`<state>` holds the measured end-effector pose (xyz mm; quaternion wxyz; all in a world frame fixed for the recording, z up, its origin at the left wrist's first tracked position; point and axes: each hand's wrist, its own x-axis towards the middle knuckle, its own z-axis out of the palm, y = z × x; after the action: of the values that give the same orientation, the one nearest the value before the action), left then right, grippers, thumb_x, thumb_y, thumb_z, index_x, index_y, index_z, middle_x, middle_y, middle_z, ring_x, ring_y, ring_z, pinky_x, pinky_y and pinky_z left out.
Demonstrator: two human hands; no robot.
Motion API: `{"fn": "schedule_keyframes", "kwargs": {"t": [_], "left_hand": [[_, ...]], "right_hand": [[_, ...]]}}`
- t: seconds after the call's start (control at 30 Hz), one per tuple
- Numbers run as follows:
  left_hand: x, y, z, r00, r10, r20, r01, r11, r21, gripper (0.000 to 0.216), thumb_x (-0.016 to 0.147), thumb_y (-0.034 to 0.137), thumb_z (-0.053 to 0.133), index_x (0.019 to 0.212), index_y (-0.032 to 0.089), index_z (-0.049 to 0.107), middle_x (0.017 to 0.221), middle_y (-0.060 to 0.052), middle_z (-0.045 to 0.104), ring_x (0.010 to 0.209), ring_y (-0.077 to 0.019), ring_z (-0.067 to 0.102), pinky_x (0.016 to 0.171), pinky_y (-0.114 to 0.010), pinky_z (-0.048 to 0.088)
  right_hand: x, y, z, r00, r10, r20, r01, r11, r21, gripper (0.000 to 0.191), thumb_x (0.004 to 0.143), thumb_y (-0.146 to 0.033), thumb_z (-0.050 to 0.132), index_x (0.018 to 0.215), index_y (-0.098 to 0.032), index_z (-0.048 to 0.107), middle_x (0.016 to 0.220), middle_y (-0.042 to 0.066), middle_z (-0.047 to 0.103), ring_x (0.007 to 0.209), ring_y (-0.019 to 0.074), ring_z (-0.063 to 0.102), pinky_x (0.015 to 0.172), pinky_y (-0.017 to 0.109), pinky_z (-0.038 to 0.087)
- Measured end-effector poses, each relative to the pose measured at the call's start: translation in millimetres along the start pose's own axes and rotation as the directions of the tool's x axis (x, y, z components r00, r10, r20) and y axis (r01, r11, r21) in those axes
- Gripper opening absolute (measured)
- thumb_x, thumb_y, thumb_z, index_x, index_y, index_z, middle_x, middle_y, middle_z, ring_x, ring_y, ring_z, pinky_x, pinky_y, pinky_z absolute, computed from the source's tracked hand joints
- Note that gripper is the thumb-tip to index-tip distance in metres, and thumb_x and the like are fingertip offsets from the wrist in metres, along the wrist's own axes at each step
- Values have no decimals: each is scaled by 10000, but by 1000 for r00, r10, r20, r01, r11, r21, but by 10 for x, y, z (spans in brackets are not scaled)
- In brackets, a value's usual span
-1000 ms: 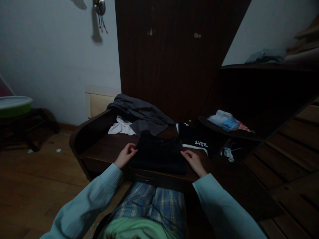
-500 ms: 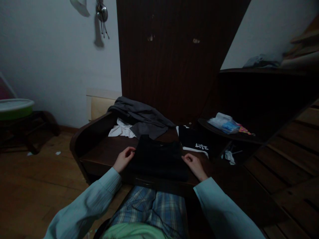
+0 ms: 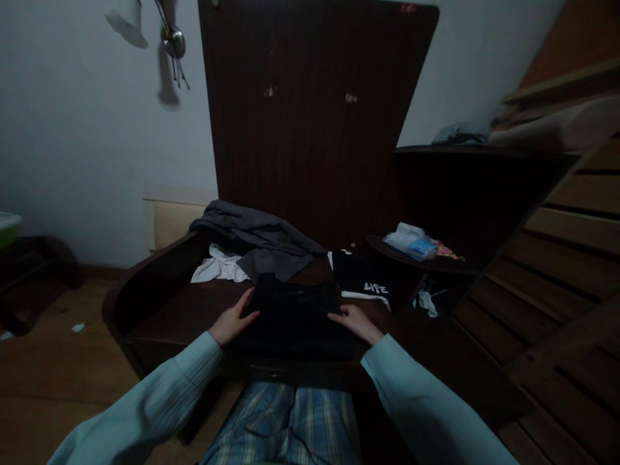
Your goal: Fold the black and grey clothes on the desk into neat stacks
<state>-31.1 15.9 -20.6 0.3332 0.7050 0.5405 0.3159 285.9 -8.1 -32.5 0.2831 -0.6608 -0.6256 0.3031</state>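
Note:
A folded black T-shirt (image 3: pixel 295 323) lies on the dark wooden dresser top in front of me, its neckline at the far side. My left hand (image 3: pixel 235 320) grips its left edge, thumb on top and fingers along the side. At the right edge my right hand (image 3: pixel 357 321) holds the cloth, with the thumb over it and some fingertips hidden. Just beyond the right hand sits a folded black-and-white garment (image 3: pixel 361 278) with white lettering. Behind the shirt, a crumpled grey garment (image 3: pixel 261 236) is heaped beside a white cloth (image 3: pixel 220 265).
A curved side rail (image 3: pixel 126 290) bounds the wooden surface on the left. On the right, a small shelf (image 3: pixel 378 245) carries a plastic packet (image 3: pixel 411 242). A tall dark panel (image 3: pixel 310 148) rises behind, and wooden slats (image 3: pixel 571 245) stand at far right.
My hands have moved inward over the shirt's sides, with the thumbs now on top of the cloth. The camera view has shifted right and tilted up a little.

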Motion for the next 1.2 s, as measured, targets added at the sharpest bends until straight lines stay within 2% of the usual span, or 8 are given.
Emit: {"fn": "schedule_keyframes", "kwargs": {"t": [0.13,0.3,0.5,0.67,0.77,0.93,1.03,1.2], "left_hand": [[-65,29,89,996,90,-7,-88,982,164,608,684,377,508,1262,229,387,1030,-75,592,959,-252,563,841,-331,408],[-55,77,123,994,98,55,-109,956,273,486,695,292,469,1176,226,504,960,-77,574,887,-235,579,833,-341,415],[-4,85,107,991,29,133,-2,981,-196,509,588,306,577,1078,172,576,1054,-61,607,992,-240,539,858,-346,422],[-58,156,173,966,-123,229,217,866,-450,619,553,264,601,1158,181,498,1054,-64,615,861,-228,597,698,-320,491],[-11,215,237,982,-119,148,173,883,-436,599,586,222,549,1177,174,464,996,-55,622,781,-199,605,660,-313,498],[178,559,333,981,168,-93,-184,960,-211,488,628,170,526,1115,203,515,1023,-35,550,941,-198,534,842,-338,437],[351,934,466,933,332,-139,-345,935,-83,427,651,130,516,1070,209,543,1024,-34,496,997,-194,491,938,-345,358],[789,1506,912,870,467,-159,-477,878,-36,375,694,103,498,1060,174,542,1086,-63,430,1058,-200,449,991,-327,299]], "right_hand": [[10,-112,97,983,-105,-147,77,980,-182,126,651,-291,593,695,-173,595,767,67,655,752,206,599,657,277,419],[-5,-209,143,985,-100,-143,73,980,-187,126,676,-232,560,784,-168,548,791,74,638,757,204,595,664,278,425],[-43,-152,237,938,-200,-283,210,978,5,559,654,-166,575,1182,-199,395,1101,83,564,1013,195,528,847,326,401],[-46,-137,329,951,-252,-181,253,967,-18,319,683,-122,541,981,-219,598,998,46,608,948,187,560,871,341,400],[14,-235,294,939,-286,-190,273,957,-95,284,679,-82,537,905,-222,637,971,42,604,924,182,562,863,335,407],[88,-443,-181,879,-403,-256,333,901,-277,326,703,-78,497,968,-223,619,1006,45,574,959,175,535,877,331,395],[90,-505,-668,819,-474,-322,320,845,-429,343,706,-81,471,991,-212,609,1055,55,541,987,186,516,880,329,392],[162,-433,-1441,721,-544,-430,207,761,-615,363,701,-73,423,1007,-141,605,1086,109,515,1020,235,484,899,363,368]]}}
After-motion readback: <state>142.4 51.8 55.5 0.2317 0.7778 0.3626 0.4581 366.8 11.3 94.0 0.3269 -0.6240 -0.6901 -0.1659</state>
